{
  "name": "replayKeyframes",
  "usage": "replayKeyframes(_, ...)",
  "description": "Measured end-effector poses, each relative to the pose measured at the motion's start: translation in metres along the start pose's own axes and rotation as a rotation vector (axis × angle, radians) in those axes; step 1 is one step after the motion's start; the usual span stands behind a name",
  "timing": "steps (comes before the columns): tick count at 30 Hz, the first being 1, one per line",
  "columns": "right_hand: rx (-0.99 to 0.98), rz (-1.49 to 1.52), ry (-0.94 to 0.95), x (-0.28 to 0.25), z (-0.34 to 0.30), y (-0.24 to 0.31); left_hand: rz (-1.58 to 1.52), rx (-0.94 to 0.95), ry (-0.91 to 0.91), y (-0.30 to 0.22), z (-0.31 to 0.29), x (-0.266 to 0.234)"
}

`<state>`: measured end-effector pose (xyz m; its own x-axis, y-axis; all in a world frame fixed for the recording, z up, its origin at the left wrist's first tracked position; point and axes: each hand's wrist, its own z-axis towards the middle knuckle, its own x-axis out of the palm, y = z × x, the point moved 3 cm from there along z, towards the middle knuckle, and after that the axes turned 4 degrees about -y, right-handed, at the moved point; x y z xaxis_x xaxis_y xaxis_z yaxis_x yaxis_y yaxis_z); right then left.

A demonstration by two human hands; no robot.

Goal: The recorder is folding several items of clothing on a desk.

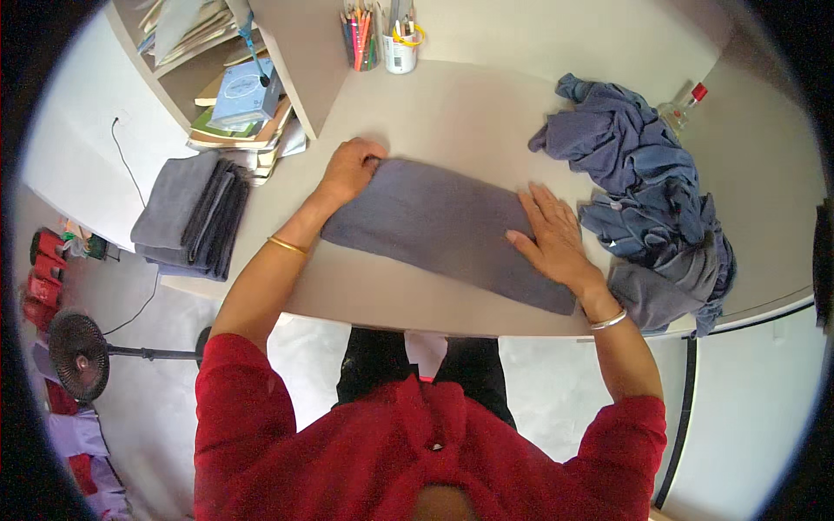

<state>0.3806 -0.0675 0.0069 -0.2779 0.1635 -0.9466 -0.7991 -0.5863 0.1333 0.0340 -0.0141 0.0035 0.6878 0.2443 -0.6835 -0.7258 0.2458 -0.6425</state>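
A grey-blue towel [452, 227], folded into a long strip, lies slantwise across the desk in front of me. At its upper left corner is my left hand [351, 168], its fingers curled closed on the edge; the fingertips are partly hidden. My right hand [556, 239] rests flat on the towel's right end, fingers stretched and thumb apart. To the left sits a stack of folded grey towels [187, 204]. Close to my right hand, a crumpled heap of blue-grey cloths [638, 165] spreads along the desk's right side.
Behind the heap stands a clear bottle with a red cap [698, 92]. Pencils fill a clear holder [362, 43] beside a white cup [400, 54] at the back. Shelves [300, 69] with papers and a blue box [247, 91] rise at left. A fan [80, 356] stands below.
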Motion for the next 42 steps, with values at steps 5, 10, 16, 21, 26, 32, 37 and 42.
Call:
replayKeyframes(5, 0.017, 0.018, 0.007, -0.002, -0.001, 0.002, -0.135, 0.088, 0.146, 0.0, -0.002, -0.002)
replayKeyframes(10, 0.021, 0.002, 0.001, 0.0, -0.003, 0.003, 0.004, 0.177, 0.116, 0.007, -0.006, -0.006)
replayKeyframes(16, 0.027, -0.018, -0.012, 0.003, -0.003, 0.0, 0.269, 0.234, 0.039, -0.001, -0.007, -0.012)
replayKeyframes(21, 0.013, 0.013, -0.022, -0.002, -0.004, 0.004, 0.37, 0.176, 0.051, -0.015, -0.012, -0.015)
replayKeyframes(26, 0.027, -0.001, -0.027, 0.006, -0.004, -0.002, 0.282, 0.551, 0.076, -0.099, -0.052, 0.016)
replayKeyframes(32, 0.085, -0.053, -0.038, 0.007, -0.004, -0.001, 0.097, 0.816, 0.333, -0.184, -0.137, 0.085)
replayKeyframes(37, 0.204, -0.023, 0.039, 0.001, -0.024, 0.01, 0.181, 0.844, 0.218, -0.204, -0.156, 0.096)
replayKeyframes(42, 0.121, 0.102, 0.038, -0.021, -0.066, 0.023, 0.274, 0.859, 0.251, -0.191, -0.184, 0.086)
